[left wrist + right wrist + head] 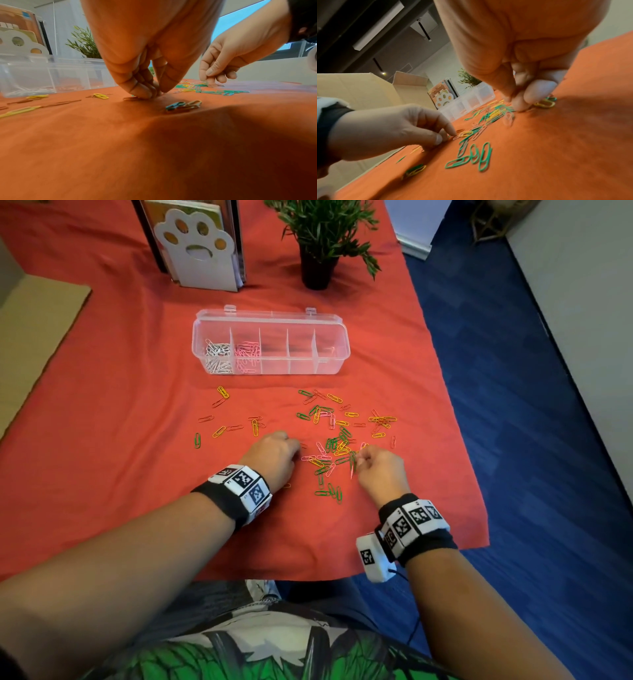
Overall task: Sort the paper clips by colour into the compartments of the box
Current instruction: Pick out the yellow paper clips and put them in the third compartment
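Seemingly both hands pinch clips — left hand (137, 56) a red one, right hand (378, 470) pink — fingertips hide each grip.

Box (270, 350) behind scattered clips (329, 436); plant (322, 237) behind box.

1. Both forearms reach forward over the red cloth (102, 405), bare to the wrists, each wrist wrapped in a black band carrying white marker blocks.
2. The left hand (275, 455) is lowered to the cloth, knuckles up, fingers (142, 90) bunched together with the thumb, tips pressing on the cloth at a dark clip; whether it is gripped cannot be told.
3. The right hand (378, 470) sits to the right of the left, just above the cloth, fingers (537, 92) curled, thumb and fingertips pinched together low.
4. The two hands are near each other, not touching.
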`<state>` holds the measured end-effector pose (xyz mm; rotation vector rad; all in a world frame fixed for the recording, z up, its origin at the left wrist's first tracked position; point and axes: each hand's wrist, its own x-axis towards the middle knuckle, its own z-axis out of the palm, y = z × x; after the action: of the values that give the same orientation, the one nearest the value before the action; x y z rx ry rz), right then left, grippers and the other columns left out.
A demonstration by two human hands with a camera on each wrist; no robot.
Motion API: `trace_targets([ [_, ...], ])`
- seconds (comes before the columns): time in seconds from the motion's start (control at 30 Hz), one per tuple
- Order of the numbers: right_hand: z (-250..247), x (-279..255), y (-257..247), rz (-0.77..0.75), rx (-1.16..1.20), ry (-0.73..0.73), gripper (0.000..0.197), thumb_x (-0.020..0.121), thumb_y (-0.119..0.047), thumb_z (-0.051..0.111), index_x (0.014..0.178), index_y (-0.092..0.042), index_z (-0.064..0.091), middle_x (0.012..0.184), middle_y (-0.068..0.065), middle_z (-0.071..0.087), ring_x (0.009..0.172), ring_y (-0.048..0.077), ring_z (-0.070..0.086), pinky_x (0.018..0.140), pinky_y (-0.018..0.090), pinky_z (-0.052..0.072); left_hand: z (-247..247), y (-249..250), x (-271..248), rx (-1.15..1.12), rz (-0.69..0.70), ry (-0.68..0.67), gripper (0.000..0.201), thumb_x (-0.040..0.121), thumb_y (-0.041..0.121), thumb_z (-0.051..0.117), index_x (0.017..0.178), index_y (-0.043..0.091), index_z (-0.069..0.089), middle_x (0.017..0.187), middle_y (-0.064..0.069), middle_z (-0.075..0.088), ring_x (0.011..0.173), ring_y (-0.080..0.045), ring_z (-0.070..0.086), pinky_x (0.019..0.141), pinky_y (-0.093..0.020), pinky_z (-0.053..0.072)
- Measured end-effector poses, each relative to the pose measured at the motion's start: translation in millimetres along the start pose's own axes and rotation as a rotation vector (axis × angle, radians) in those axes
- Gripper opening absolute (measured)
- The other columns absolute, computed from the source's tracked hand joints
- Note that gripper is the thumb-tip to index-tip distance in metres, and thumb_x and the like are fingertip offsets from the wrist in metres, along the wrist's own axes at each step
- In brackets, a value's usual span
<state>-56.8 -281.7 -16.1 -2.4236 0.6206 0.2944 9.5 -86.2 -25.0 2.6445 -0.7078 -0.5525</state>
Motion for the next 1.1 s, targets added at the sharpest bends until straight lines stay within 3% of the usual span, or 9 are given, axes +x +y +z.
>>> trace_targets([
  [0.1,-1.1,0.2,1.8,-0.064,-0.071,0.071,0.017,0.084,-0.006,0.049,0.092,-0.004,0.064,0.097,0.02,0.067,0.094,0.033,0.061,0.079,0.033,0.045,1.0,4.2,-0.5,-0.064,0.083,0.024,0.032,0.085,0.009,0.049,0.112,0.017,0.064,0.098,-0.015,0.058,0.099,-0.033,0.056,0.087,-0.037,0.046],
  [0.27,14.9,-11.7,-6.2,-0.097,-0.268,0.018,0.026,0.086,-0.021,0.056,0.102,0.0,0.054,0.111,0.022,0.057,0.099,0.037,0.059,0.081,0.04,0.048,3.4,10.0,0.6,0.034,0.113,-0.045,0.025,0.088,0.017,0.05,0.108,0.015,0.064,0.105,-0.011,0.055,0.104,-0.031,0.053,0.09,-0.037,0.043],
  [0.43,20.5,-14.2,-13.9,-0.134,-0.418,0.005,0.028,0.082,-0.001,0.043,0.11,-0.001,0.047,0.115,0.019,0.05,0.103,0.038,0.057,0.081,0.044,0.049,2.6,9.3,-2.7,0.129,0.118,-0.052,0.014,0.09,0.011,0.043,0.096,0.008,0.055,0.1,-0.011,0.051,0.098,-0.032,0.053,0.084,-0.044,0.047],
  [0.6,18.1,-2.3,-6.9,-0.109,-0.207,-0.096,0.022,0.08,-0.003,0.044,0.101,-0.006,0.053,0.11,0.02,0.056,0.104,0.035,0.056,0.086,0.04,0.046,-2.2,6.9,-7.8,0.27,0.125,-0.069,0.022,0.089,0.003,0.036,0.106,0.006,0.05,0.108,-0.013,0.049,0.102,-0.032,0.051,0.088,-0.041,0.043],
  [0.67,13.2,2.0,-4.7,-0.088,-0.111,-0.076,0.014,0.082,-0.006,0.043,0.084,-0.014,0.055,0.1,0.018,0.06,0.093,0.033,0.059,0.079,0.034,0.045,-3.7,1.1,-6.8,0.133,0.075,-0.056,0.018,0.091,0.007,0.041,0.104,0.007,0.053,0.106,-0.014,0.052,0.101,-0.032,0.053,0.087,-0.039,0.041],
  [0.77,3.9,9.8,-3.5,-0.001,0.067,-0.035,0.022,0.083,-0.004,0.043,0.069,-0.019,0.049,0.085,0.008,0.06,0.077,0.022,0.056,0.068,0.024,0.038,-4.2,-6.5,-7.0,-0.174,-0.02,-0.001,0.011,0.088,0.009,0.051,0.097,0.009,0.058,0.102,-0.013,0.059,0.098,-0.03,0.055,0.083,-0.032,0.038],
  [0.93,-8.4,19.7,-6.8,0.314,0.786,0.02,0.03,0.085,0.01,0.031,0.075,-0.014,0.046,0.072,0.005,0.048,0.058,0.017,0.056,0.044,0.017,0.05,-10.6,-6.3,-6.6,-0.498,-0.041,0.018,0.031,0.089,0.003,0.047,0.113,0.019,0.061,0.09,0.001,0.056,0.08,-0.013,0.05,0.079,-0.023,0.037],
  [1.0,-10.9,25.6,-3.6,0.344,0.77,0.047,0.031,0.084,0.009,0.032,0.072,-0.014,0.049,0.071,0.003,0.048,0.057,0.015,0.054,0.045,0.019,0.051,-10.7,-0.8,-3.6,-0.752,-0.202,-0.038,0.03,0.089,-0.002,0.043,0.091,0.021,0.063,0.073,0.002,0.051,0.062,-0.011,0.047,0.064,-0.024,0.041],
  [1.1,-10.6,34.0,0.6,0.296,0.445,0.086,0.025,0.079,0.0,0.044,0.066,-0.019,0.054,0.07,0.001,0.057,0.061,0.019,0.054,0.069,0.036,0.054,-14.8,11.3,-1.5,-1.098,-0.413,-0.053,0.032,0.084,-0.008,0.036,0.069,0.016,0.05,0.063,-0.004,0.046,0.048,-0.01,0.047,0.044,-0.019,0.041],
])
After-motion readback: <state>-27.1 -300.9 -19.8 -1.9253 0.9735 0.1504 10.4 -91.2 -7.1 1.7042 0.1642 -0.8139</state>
